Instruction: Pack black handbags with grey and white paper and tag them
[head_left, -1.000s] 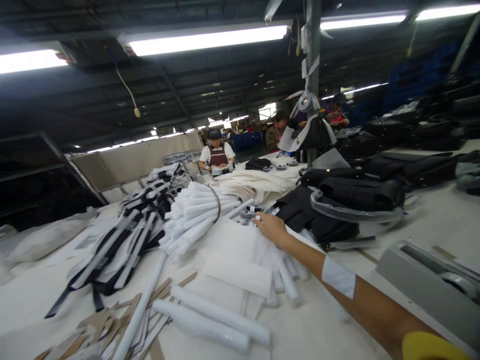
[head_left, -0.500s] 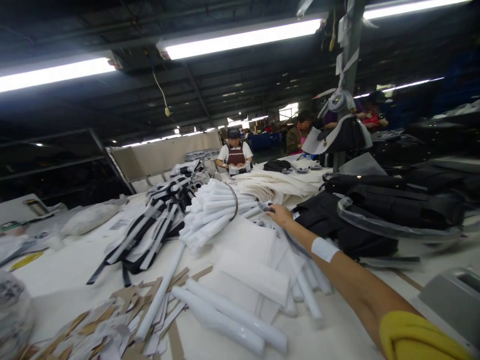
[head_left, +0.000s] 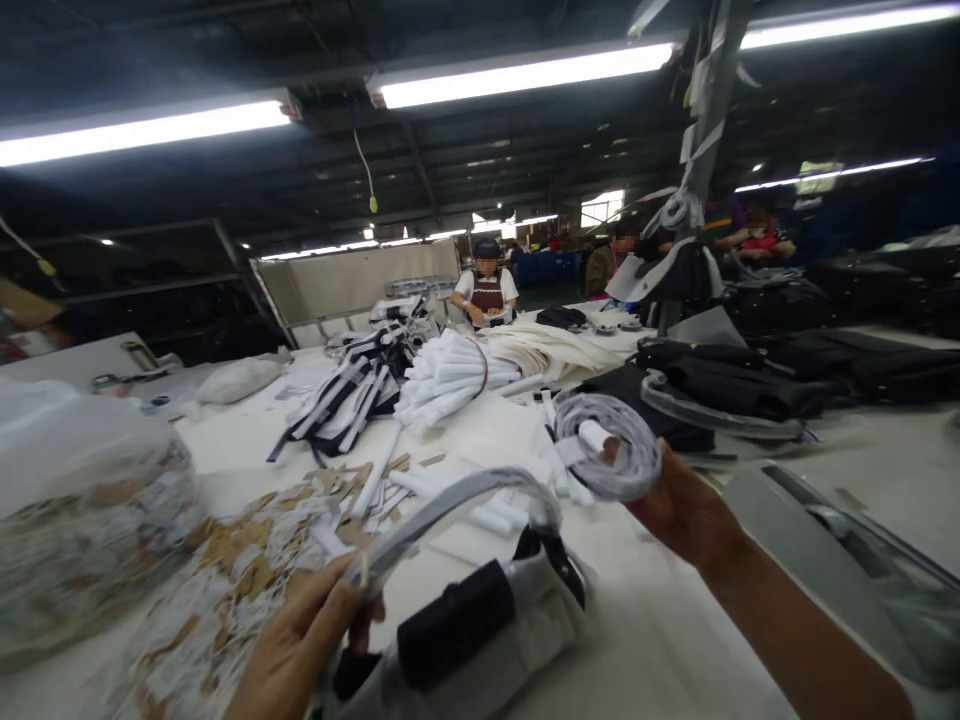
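My left hand (head_left: 311, 625) is closed around one end of the arched handle (head_left: 465, 487) of a handbag. The handle is wrapped in clear plastic. Below it, the black handbag (head_left: 457, 620), partly covered in pale wrapping, hangs or rests low in front of me; its lower part runs out of the frame. Out to the right, my right hand (head_left: 686, 505) grips a coiled roll of greyish-white strip (head_left: 637, 450) by its right side, fingers partly hidden behind and inside the coil. The roll is held up above the table, apart from the handbag.
White rolled tubes (head_left: 450, 375) are bundled mid-table, beside black-and-white straps (head_left: 341, 400). Paper scraps (head_left: 247, 570) lie at left near a full plastic bag (head_left: 90, 520). Black bags (head_left: 739, 385) and a grey machine (head_left: 825, 540) stand right. A person (head_left: 486, 285) works across the table.
My right hand has drawn back from far across the table and now holds the roll up closer. My left hand and the handbag have come into view. The camera view has shifted.
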